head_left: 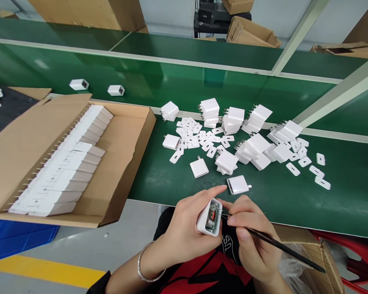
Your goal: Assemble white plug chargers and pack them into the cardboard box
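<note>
My left hand (187, 222) is wrapped round a white plug charger (204, 218), its open end turned up towards me. Inside it a circuit board (214, 216) shows, with a small orange-red part. A pair of slim black tweezers (282, 247) is pinched in my right hand (256, 232). Their tip meets the rim of the charger's opening; whether it touches the board I cannot tell. Just beyond my hands, a white charger (238, 185) lies flat on the green bench (294, 200), and another charger (199, 168) lies to its left.
Stacked white chargers (254, 149) stand along the back of the bench, with loose white end plates (190, 134) among them. On the left, an open cardboard box (116, 163) holds a row of chargers (61, 175). Two chargers (115, 90) sit behind it. A metal post (340, 92) rises at right.
</note>
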`<action>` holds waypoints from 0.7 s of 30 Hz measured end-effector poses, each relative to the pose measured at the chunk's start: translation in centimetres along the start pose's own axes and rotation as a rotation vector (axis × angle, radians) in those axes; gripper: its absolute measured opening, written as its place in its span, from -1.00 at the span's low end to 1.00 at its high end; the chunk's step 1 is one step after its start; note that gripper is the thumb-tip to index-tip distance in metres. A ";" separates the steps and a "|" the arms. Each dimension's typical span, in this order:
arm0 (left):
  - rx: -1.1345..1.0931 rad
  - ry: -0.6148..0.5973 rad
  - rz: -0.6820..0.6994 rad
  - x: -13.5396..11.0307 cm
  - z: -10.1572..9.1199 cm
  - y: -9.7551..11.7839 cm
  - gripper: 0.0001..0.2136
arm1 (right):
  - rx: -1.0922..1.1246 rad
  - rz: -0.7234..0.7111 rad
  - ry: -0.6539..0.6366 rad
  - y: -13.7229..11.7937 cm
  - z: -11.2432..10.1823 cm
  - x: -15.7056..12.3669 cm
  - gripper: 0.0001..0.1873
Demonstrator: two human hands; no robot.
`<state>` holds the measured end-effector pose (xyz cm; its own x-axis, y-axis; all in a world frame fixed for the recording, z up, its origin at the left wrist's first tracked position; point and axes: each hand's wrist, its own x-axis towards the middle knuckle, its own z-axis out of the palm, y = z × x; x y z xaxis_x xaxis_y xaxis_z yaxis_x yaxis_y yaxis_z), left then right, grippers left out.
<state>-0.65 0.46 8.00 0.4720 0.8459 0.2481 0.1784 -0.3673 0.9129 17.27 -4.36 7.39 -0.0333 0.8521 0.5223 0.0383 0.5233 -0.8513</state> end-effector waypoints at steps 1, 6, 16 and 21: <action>-0.001 0.000 0.002 0.0 0.0 0.0 -0.30 | -0.011 -0.007 -0.004 -0.1 0.0 0.1 -0.60; -0.010 -0.001 -0.003 0.0 -0.1 0.0 -0.29 | -0.034 -0.031 0.004 -0.2 0.1 0.4 -0.61; -0.001 -0.004 0.007 0.0 -0.1 0.0 -0.30 | 0.029 -0.045 0.017 0.1 0.0 -0.1 -0.59; 0.013 -0.004 0.008 0.1 -0.1 0.1 -0.30 | -0.018 -0.055 -0.006 -0.2 0.2 0.5 -0.59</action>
<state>-0.72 0.53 8.10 0.4772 0.8412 0.2545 0.1859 -0.3796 0.9063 17.05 -4.08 7.84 -0.0423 0.8220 0.5679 0.0539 0.5694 -0.8203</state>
